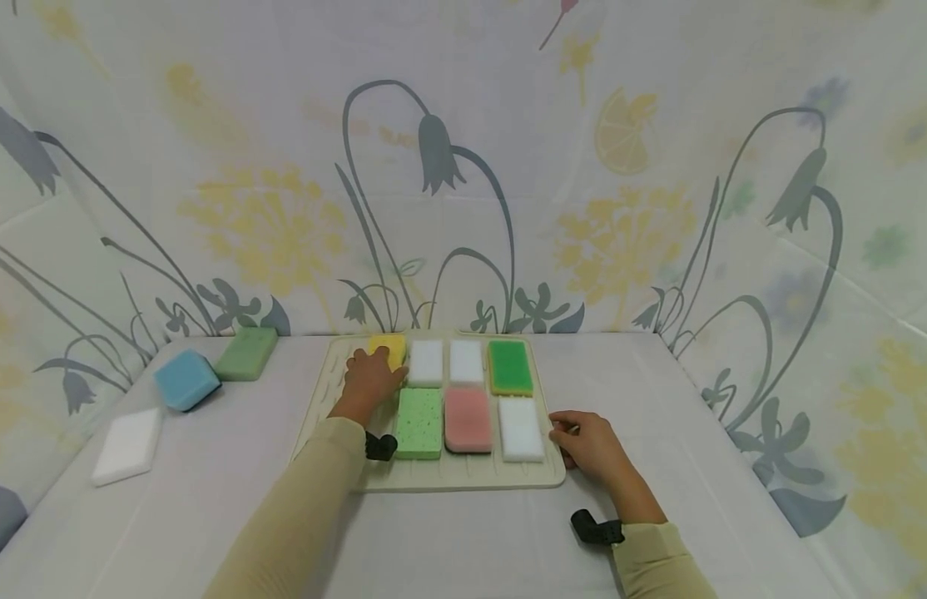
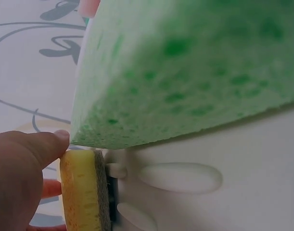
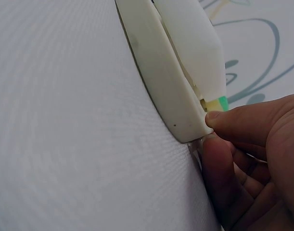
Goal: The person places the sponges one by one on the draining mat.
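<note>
Head view: seven sponges in cream tray [image 1: 433, 478], left hand [image 1: 374, 378] gripping yellow sponge [image 1: 389, 349], right hand [image 1: 591, 445] pinching tray edge.

Yellow sponge [image 1: 389, 349], cream mat [image 1: 463, 476], floral backdrop [image 1: 463, 166]

No readable text, labels, brands, numbers or signs in any view. Sponges, beige mat [image 1: 433, 478], table cover and flower-print backdrop [image 1: 463, 166] carry only plain colour or pattern, no lettering.
</note>
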Motion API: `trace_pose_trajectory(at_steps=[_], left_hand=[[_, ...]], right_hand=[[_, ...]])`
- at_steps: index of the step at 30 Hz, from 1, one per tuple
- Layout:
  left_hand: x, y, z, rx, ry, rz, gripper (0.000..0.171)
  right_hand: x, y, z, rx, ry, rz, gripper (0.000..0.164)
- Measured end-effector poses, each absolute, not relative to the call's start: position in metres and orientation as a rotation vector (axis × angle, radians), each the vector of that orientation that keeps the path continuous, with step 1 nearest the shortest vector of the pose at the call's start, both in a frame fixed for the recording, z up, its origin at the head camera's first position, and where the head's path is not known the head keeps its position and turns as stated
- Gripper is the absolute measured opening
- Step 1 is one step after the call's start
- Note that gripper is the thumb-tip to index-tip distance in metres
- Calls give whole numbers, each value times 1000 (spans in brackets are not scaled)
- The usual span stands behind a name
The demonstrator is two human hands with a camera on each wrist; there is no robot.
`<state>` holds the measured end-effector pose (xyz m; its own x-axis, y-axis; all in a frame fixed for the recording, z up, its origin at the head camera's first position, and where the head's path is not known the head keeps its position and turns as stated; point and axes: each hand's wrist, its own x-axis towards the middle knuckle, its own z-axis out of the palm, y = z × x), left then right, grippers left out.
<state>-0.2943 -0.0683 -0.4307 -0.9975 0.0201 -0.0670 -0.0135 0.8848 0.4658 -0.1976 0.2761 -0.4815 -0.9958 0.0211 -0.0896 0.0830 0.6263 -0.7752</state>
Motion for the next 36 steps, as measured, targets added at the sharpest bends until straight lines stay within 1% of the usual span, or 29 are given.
trace_pose_trajectory(at_steps=[18, 28, 36], left_hand=[[-290, -77, -437, 23, 2996, 727, 78], [-287, -89, -436, 22, 3020, 756, 82], [-283, -101, -431, 44, 3064, 728, 81]], right_hand=[[-196, 275, -479, 80, 2774, -1312, 36], [-196, 276, -481, 78, 2769, -1318, 36], [-197, 276, -481, 66, 2768, -1316, 37]])
